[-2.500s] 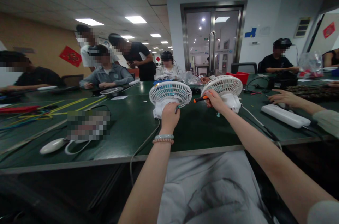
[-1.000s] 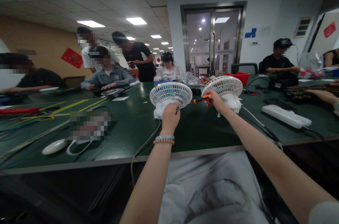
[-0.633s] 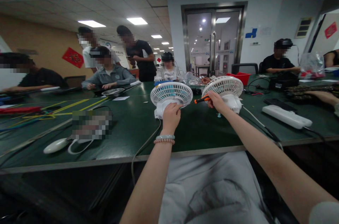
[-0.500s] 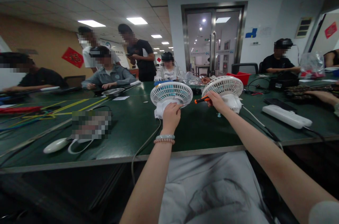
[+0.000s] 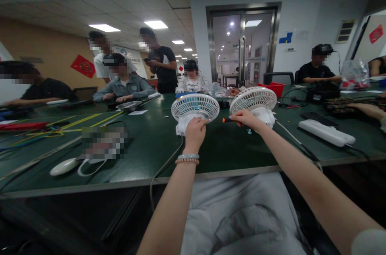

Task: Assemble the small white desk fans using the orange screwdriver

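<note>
Pinching the orange-and-black tool point(image 5: 230, 120), the right hand point(image 5: 247, 119) holds its long axis sideways, nearly level, toward the left hand point(image 5: 195, 128), which rests curled on the left white fan point(image 5: 195, 103); whether it grips something, I cannot tell.

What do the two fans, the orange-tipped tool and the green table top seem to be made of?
Left fan, right fan: probably smooth white plastic, by their moulded-looking ribs.
Tool in the right hand: likely plastic or rubber where visible, by its black and orange colouring; finish too small to tell.
Table top: perhaps laminate or rubber, smooth, semi-glossy, since it reflects soft light.
</note>
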### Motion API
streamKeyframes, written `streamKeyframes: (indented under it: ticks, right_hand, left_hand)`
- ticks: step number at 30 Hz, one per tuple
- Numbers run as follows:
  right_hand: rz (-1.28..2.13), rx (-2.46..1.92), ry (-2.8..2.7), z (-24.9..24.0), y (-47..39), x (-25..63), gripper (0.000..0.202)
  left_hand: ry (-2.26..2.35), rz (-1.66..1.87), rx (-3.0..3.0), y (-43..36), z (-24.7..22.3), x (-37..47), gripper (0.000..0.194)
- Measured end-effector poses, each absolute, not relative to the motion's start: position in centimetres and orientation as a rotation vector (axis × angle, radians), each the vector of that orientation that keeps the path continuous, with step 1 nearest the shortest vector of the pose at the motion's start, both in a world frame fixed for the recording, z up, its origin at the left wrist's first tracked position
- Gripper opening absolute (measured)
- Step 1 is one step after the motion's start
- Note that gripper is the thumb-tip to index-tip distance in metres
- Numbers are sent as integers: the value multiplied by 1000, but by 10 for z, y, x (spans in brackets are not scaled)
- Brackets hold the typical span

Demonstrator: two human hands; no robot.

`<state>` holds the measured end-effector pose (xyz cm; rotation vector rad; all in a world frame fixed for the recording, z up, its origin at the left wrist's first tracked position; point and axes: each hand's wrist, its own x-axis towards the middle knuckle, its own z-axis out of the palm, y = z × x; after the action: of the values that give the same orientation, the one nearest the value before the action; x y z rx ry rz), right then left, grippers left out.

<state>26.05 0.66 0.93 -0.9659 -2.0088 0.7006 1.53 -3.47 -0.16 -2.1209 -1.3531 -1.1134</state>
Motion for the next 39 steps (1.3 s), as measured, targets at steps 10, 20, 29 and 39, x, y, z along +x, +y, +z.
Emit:
streamKeyframes:
  ticks: [10,20,29,39]
  right_hand:
    - [1034,-955,-2335,2,6,251,47]
    - [1248,-886,-2406,3,-2,245,33]
    - [971,-1408,-2452,-5,9,248,18]
    - [790,-1751,-2474,-7,8,243,26]
  left_hand:
    - [-1327,-1112,-2123,-33,-3,13,27]
    - [-1346,-1108,-2119,-33,-4,13,27]
    - [-1367,-1095,-2119,-36,-2,14,27]
    - [-1351,-1061,-2110,-35,-3,13,31]
